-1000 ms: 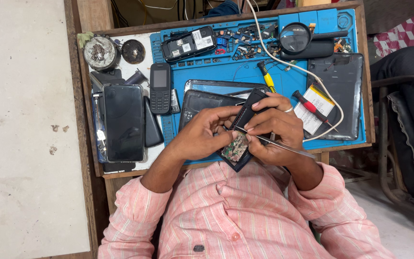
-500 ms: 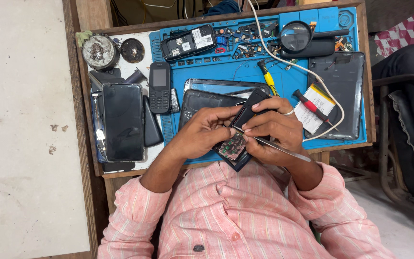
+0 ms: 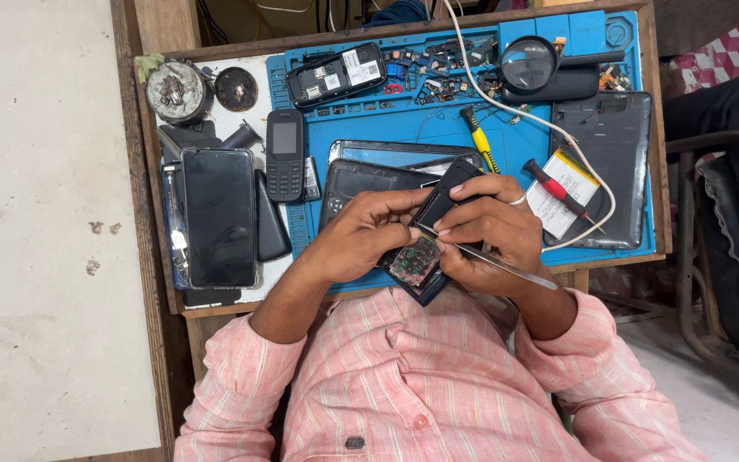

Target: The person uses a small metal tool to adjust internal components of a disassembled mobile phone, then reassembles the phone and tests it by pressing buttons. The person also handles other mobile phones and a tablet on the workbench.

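While my left hand (image 3: 361,239) clamps the opened phone (image 3: 425,244) above the blue mat (image 3: 438,137), my right hand (image 3: 489,235), fingers closed on the tweezers (image 3: 506,265), should keep the tip low and steady beside the exposed board.

Blue work mat (image 3: 506,145) spreads out beyond my hands. Far off my left hand: big dark smartphone (image 3: 219,217) lying face up, small keypad phone (image 3: 285,155) just beside it toward the middle. Past my fingertips: yellow-handled screwdriver (image 3: 478,137), magnifying glass (image 3: 529,63), loose small parts, opened phone body (image 3: 336,74). Off my right hand: red-handled screwdriver (image 3: 551,181) across a flat battery (image 3: 568,184), dark back cover (image 3: 613,162), white cable (image 3: 558,133) looping over it. Round metal tin (image 3: 174,91) at the far left corner.
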